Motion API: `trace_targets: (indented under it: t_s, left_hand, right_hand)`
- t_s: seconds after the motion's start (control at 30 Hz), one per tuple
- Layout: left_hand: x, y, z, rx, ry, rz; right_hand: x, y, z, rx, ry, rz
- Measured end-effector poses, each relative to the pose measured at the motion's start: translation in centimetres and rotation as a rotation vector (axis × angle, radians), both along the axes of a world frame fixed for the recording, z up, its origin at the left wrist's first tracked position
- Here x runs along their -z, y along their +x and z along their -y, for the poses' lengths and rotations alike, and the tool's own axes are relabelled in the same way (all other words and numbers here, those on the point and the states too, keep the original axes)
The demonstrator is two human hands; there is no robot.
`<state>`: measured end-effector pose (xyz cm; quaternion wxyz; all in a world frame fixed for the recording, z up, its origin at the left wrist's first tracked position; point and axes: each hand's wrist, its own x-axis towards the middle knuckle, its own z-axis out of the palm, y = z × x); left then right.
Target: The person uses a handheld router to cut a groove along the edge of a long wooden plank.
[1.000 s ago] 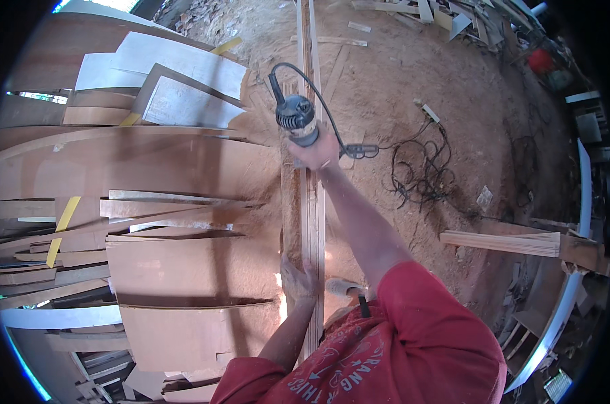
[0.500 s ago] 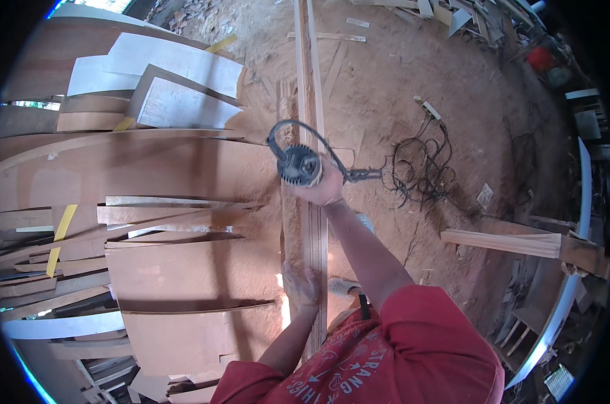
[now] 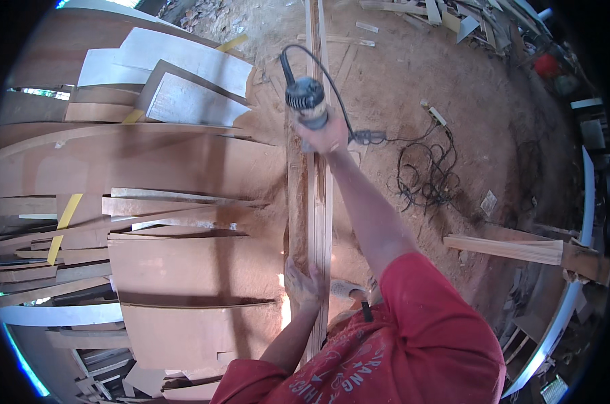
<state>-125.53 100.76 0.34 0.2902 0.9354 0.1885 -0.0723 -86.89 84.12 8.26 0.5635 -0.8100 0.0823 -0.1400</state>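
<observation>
A dark, cylindrical power router (image 3: 306, 97) with a cable arching from its top rests on a long bundle of pale wooden strips (image 3: 318, 209) running away from me. My right hand (image 3: 322, 131) is closed around the router's lower body, arm stretched forward. Much nearer to me, my left hand (image 3: 303, 286) grips the side of the same strips, its thumb along them. A sawdust-covered board (image 3: 295, 202) runs beside the strips on their left.
Stacked plywood sheets (image 3: 163, 269), white-faced panels (image 3: 183, 57) and yellow strips (image 3: 67, 215) lie left. On the dusty floor right are tangled cables (image 3: 423, 175) and a power strip (image 3: 438, 116). A wooden beam (image 3: 500, 249) juts from the right; offcuts (image 3: 453, 20) pile beyond.
My right hand drew the router toward me half a second ago and has since moved it forward again along the strips. My left hand stays low on the strips.
</observation>
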Motion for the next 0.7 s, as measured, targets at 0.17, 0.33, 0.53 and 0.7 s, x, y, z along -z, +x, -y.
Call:
trace_targets:
  t_s: [0.17,0.33,0.53,0.7]
  left_hand:
    - [0.6,-0.4,-0.3,-0.014,-0.034,0.050]
    - [0.9,-0.5,-0.4,-0.009,-0.047,0.044]
    - [1.3,-0.9,-0.4,-0.001,-0.001,0.037]
    - [0.2,-0.4,0.0,0.003,-0.030,0.060]
  right_hand:
    - [1.9,-8.6,-2.9,0.008,0.275,-0.028]
    - [4.7,-10.4,-2.4,-0.015,0.026,0.090]
    - [5.8,-3.1,-0.7,-0.030,0.048,0.275]
    - [4.5,3.0,0.7,-0.028,0.121,0.235]
